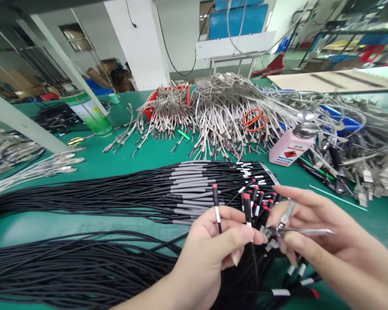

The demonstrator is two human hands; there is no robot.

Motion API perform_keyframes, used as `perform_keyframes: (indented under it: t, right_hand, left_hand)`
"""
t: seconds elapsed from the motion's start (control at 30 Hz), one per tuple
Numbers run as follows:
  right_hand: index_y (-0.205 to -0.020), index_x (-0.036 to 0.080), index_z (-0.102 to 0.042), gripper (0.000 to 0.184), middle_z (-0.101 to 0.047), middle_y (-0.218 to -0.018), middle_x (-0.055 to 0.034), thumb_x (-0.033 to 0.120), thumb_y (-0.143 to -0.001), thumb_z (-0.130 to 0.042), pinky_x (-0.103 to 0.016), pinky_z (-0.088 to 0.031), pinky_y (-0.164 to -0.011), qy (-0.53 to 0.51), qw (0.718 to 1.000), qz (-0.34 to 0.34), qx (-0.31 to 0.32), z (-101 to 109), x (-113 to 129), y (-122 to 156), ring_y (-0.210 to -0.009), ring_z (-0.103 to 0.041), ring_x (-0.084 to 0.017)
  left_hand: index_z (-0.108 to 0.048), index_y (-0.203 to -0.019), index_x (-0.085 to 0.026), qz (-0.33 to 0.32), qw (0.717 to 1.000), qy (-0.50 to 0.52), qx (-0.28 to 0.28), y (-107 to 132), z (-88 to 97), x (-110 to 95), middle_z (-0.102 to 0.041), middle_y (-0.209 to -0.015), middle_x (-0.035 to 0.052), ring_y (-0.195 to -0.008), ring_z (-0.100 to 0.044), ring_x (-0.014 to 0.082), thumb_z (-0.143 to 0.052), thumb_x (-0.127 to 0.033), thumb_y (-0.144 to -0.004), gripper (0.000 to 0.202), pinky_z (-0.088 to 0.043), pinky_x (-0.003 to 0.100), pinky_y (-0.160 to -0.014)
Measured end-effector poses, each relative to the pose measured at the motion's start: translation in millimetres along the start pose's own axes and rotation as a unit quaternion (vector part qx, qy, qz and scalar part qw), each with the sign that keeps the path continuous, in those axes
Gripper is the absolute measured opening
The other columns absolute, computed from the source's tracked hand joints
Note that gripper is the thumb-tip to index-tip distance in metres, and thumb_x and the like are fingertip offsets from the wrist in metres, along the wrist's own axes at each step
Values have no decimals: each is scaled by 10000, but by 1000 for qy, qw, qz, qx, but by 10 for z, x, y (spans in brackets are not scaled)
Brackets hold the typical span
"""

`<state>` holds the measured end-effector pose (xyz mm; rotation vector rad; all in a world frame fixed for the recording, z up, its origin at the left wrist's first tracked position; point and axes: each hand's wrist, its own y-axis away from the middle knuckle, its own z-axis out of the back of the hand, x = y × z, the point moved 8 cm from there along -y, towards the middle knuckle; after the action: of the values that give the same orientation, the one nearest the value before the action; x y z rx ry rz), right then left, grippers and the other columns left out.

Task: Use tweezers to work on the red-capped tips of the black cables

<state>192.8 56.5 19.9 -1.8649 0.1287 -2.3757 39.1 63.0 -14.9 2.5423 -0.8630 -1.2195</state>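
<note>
My left hand (218,241) is closed around black cables in the middle foreground. One held cable (247,209) stands up between thumb and fingers, with a red tip and a white band. Another red-tipped cable end (215,200) rises behind the thumb. My right hand (320,241) grips a small shiny metal tool (307,231) with two arms spread in a V; its exact kind is unclear. The tool's joined end is close to my left fingertips. Beneath and behind both hands lie more red-tipped cable ends (260,198), partly hidden by the fingers.
Black cables with grey sleeves (190,185) stretch across the green table (116,150); another black bundle (67,267) lies nearer. Behind are heaped pale cables (226,103), a red bin (151,107), orange-handled scissors (255,120), a pink pump bottle (291,146) and a green-white can (90,114).
</note>
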Motion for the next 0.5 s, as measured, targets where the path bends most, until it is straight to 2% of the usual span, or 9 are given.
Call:
perform_keyframes:
  t: [0.1,0.2,0.37,0.5]
  right_hand:
    - [-1248,401,-588,425,-740,-968,22,257,-862,-692,-161,-615,-627,1,997,51,-56,69,71,59,-689,-739,-133]
    - [-1163,403,-641,380,-761,-940,46,229,-834,-718,-133,-613,-695,0,993,65,-103,44,143,128,-756,-755,-131]
    - [-1018,383,-677,260,-757,-860,75,329,-786,-780,-121,-617,-682,-59,980,22,-189,-28,177,209,-715,-741,-120]
    - [-992,404,-672,240,-754,-850,64,422,-777,-780,-193,-643,-677,-61,982,3,-181,-81,182,221,-703,-729,-148]
  left_hand:
    - [-635,-880,-130,15,1000,-2,0,3,-8,16,-728,-706,56,-466,-386,27,-838,-224,-709,281,-182,202,-478]
    - [-659,-843,-120,21,1000,-4,5,-1,-24,23,-724,-697,57,-458,-376,27,-843,-238,-693,265,-174,211,-472]
    - [-669,-794,-115,20,999,-10,27,6,-71,19,-696,-652,32,-453,-379,29,-815,-229,-710,204,-197,220,-466]
    - [-663,-794,-128,18,999,-8,35,8,-80,25,-695,-635,22,-453,-394,32,-810,-218,-720,188,-211,221,-468]
